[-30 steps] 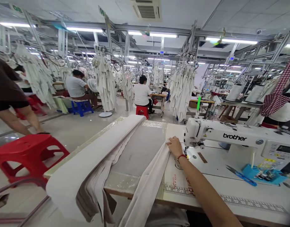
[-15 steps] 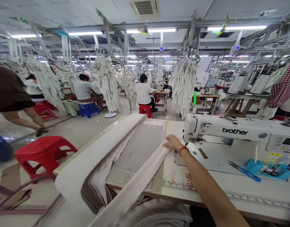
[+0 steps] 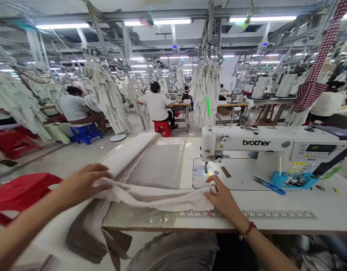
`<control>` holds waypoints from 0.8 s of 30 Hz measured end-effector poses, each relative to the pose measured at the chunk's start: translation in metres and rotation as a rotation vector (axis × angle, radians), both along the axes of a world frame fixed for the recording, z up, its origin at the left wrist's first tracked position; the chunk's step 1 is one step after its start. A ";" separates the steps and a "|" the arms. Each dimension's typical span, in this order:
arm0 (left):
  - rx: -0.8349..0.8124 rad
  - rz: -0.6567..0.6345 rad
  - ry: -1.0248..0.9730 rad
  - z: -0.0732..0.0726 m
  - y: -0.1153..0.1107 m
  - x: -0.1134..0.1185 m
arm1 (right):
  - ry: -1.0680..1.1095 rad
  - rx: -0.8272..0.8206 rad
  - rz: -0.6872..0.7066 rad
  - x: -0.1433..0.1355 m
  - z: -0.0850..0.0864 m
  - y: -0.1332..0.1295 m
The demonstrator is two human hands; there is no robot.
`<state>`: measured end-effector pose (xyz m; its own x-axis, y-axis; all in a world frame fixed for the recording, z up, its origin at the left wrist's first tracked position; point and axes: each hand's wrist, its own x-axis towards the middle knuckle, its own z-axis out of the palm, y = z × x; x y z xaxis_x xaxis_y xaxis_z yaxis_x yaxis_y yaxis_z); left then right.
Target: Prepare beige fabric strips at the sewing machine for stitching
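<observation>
A long strip of pale cream fabric point(image 3: 156, 197) stretches across the near edge of the sewing table point(image 3: 275, 203). My left hand point(image 3: 81, 182) grips its left end over the stack of folded pieces point(image 3: 128, 152). My right hand point(image 3: 222, 197) pinches its right end just in front of the needle of the white Brother sewing machine point(image 3: 272, 145). The strip hangs taut between both hands, lying partly on the printed ruler point(image 3: 275, 214) at the table's front edge.
Blue-handled scissors point(image 3: 271, 185) and a blue tray of small parts point(image 3: 293, 180) lie under the machine arm. A red stool point(image 3: 19, 194) stands at my left. Seated workers point(image 3: 156, 105) and hanging pale garments point(image 3: 207, 90) fill the hall behind.
My left hand came into view and took the strip's left end. My right hand drew back from the needle toward the table's front edge, pulling the strip sideways across it. The view swung left.
</observation>
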<state>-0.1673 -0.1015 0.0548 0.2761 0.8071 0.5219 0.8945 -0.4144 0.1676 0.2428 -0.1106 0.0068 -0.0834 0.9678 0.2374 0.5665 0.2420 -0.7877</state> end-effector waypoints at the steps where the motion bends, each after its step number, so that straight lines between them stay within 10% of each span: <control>1: -0.046 -0.129 0.037 -0.006 0.017 0.024 | -0.001 -0.014 -0.014 0.006 -0.007 -0.001; 5: -0.270 -0.501 0.003 -0.038 0.040 0.157 | 0.011 -0.018 -0.095 0.039 -0.025 -0.009; 9: -0.411 -0.388 0.027 -0.053 0.033 0.244 | 0.035 -0.008 -0.111 0.065 -0.035 -0.019; 17: -0.277 -0.582 -0.161 -0.054 0.033 0.247 | -0.364 0.376 0.074 0.060 -0.048 -0.026; 24: -0.649 -0.403 -0.165 -0.053 0.042 0.276 | -0.315 0.424 0.031 0.061 -0.044 -0.027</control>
<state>0.1085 -0.0592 0.0020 0.5729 0.8187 0.0394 0.6383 -0.4758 0.6052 0.3037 -0.1376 -0.0369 -0.2405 0.7881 0.5666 0.7474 0.5228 -0.4099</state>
